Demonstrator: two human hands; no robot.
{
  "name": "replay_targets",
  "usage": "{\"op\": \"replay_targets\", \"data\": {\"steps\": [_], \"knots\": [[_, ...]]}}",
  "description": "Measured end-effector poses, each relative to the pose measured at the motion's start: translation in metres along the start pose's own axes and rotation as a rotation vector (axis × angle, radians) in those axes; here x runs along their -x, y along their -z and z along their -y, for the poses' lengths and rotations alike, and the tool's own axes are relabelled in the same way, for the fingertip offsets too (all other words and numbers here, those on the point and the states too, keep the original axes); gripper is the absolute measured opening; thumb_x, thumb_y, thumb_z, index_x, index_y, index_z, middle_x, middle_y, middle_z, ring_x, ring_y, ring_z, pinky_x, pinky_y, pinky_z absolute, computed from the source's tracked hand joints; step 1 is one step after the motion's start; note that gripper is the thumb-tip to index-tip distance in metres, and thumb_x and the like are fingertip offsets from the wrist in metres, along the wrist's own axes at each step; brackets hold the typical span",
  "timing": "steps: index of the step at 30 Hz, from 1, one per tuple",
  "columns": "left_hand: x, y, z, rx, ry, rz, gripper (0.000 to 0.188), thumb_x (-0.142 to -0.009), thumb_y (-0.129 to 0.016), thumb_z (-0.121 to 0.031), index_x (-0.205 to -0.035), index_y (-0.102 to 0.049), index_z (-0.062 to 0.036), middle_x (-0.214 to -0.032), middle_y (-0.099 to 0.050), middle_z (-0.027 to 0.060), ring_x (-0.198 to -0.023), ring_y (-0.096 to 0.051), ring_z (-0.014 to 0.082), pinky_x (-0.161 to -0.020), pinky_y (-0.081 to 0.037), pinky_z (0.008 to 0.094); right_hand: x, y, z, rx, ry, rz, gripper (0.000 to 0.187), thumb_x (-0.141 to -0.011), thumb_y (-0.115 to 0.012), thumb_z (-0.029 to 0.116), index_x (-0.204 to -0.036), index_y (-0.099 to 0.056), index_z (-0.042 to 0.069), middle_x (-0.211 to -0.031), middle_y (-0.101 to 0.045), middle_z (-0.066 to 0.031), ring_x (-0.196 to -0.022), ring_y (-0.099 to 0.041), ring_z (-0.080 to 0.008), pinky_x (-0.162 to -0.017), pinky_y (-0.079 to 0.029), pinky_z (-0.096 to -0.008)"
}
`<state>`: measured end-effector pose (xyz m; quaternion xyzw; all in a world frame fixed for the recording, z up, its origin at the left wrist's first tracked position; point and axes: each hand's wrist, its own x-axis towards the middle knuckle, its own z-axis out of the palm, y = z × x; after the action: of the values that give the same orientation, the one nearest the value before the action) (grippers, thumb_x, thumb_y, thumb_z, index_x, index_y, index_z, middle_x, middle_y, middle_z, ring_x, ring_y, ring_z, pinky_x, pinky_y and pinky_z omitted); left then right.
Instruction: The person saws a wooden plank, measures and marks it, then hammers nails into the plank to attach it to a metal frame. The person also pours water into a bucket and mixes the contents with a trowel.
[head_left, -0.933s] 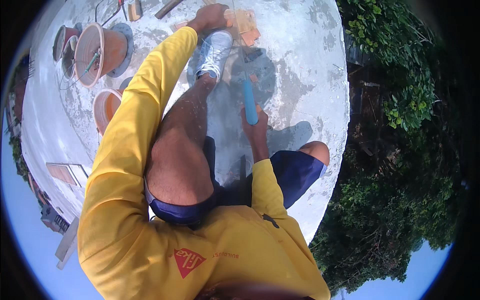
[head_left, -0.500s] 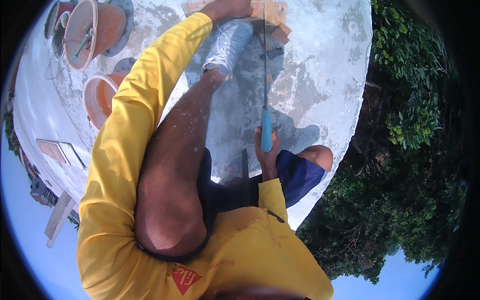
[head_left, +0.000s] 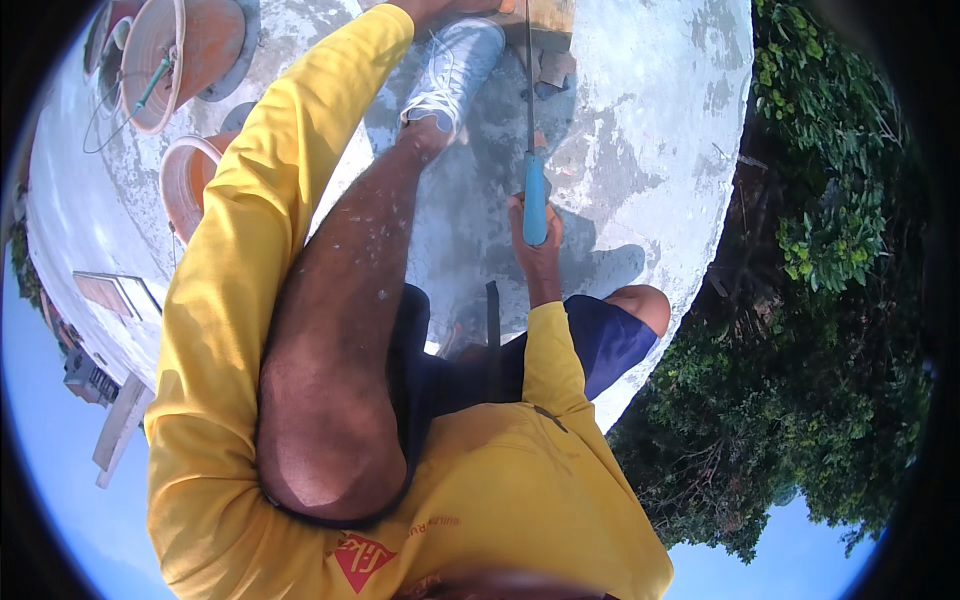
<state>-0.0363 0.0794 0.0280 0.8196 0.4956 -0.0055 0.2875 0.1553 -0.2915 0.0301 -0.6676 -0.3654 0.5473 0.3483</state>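
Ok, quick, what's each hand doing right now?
Left hand: partly cut off by the top edge; can't tell if open or closed.
Right hand: closed, holding the blue handle of a long, thin-bladed tool.

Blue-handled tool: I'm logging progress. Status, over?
Right hand gripping blue-handled tool. Left hand cut off at upper picture edge, hold unclear. White shoe close left of thin blade.

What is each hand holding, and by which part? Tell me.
Right hand: a thin-bladed tool, by its blue handle. Left hand: cut off at the top edge; its hold cannot be told.
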Motion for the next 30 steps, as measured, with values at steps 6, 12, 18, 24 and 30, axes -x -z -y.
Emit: {"op": "replay_targets", "data": {"steps": [6, 12, 18, 24, 30], "knots": [[0.001, -0.002, 0.001, -0.004, -0.001, 0.006, 0.05, -0.086, -0.078, -0.035, -0.131, -0.071, -0.0154, -0.111, -0.078, 0.018, -0.106, -0.073, 0.0403, -0.09, -0.056, 0.0497, -0.005, -0.003, 0.005, -0.033, -0.034, -0.029, 0.006, -0.1, -0.073, 0.009, -0.1, -0.071, 0.004, -0.088, -0.068, 0.0016, -0.079, -0.059, -0.0079, -0.074, -0.05, -0.0277], [0.004, -0.004, 0.002, -0.014, -0.006, 0.007, 0.05, -0.086, -0.078, -0.035, -0.131, -0.071, -0.0148, -0.11, -0.077, 0.0183, -0.105, -0.073, 0.0405, -0.09, -0.056, 0.0497, 0.004, -0.002, -0.022, -0.054, 0.018, -0.073, 0.01, -0.1, -0.074, 0.01, -0.105, -0.071, 0.002, -0.086, -0.069, -0.0002, -0.078, -0.061, -0.0087, -0.072, -0.051, -0.0292], [0.005, -0.006, 0.004, -0.02, -0.007, 0.007, 0.05, -0.086, -0.078, -0.035, -0.131, -0.07, -0.0142, -0.109, -0.077, 0.0186, -0.105, -0.073, 0.0406, -0.089, -0.056, 0.0497, 0.01, 0.002, -0.037, 0.004, 0.057, -0.045, 0.019, -0.099, -0.073, 0.007, -0.117, -0.072, 0.0, -0.098, -0.073, -0.0038, -0.086, -0.066, -0.0108, -0.077, -0.054, -0.0308], [0.006, -0.006, 0.004, -0.019, -0.004, 0.007, 0.05, -0.087, -0.078, -0.035, -0.131, -0.07, -0.0137, -0.109, -0.077, 0.0189, -0.104, -0.073, 0.0408, -0.088, -0.056, 0.0498, 0.013, 0.005, -0.043, -0.052, 0.036, -0.013, 0.014, -0.098, -0.072, 0.003, -0.112, -0.072, 0.001, -0.095, -0.072, -0.0045, -0.084, -0.066, -0.0128, -0.076, -0.053, -0.0316], [0.005, -0.007, 0.005, -0.031, -0.006, 0.001, 0.05, -0.087, -0.078, -0.035, -0.131, -0.07, -0.0131, -0.108, -0.077, 0.0193, -0.103, -0.073, 0.041, -0.088, -0.057, 0.0498, 0.025, 0.003, -0.05, -0.008, 0.031, -0.022, 0.012, -0.098, -0.074, 0.005, -0.109, -0.072, 0.002, -0.095, -0.072, -0.0044, -0.085, -0.066, -0.0134, -0.078, -0.053, -0.0322]]}}
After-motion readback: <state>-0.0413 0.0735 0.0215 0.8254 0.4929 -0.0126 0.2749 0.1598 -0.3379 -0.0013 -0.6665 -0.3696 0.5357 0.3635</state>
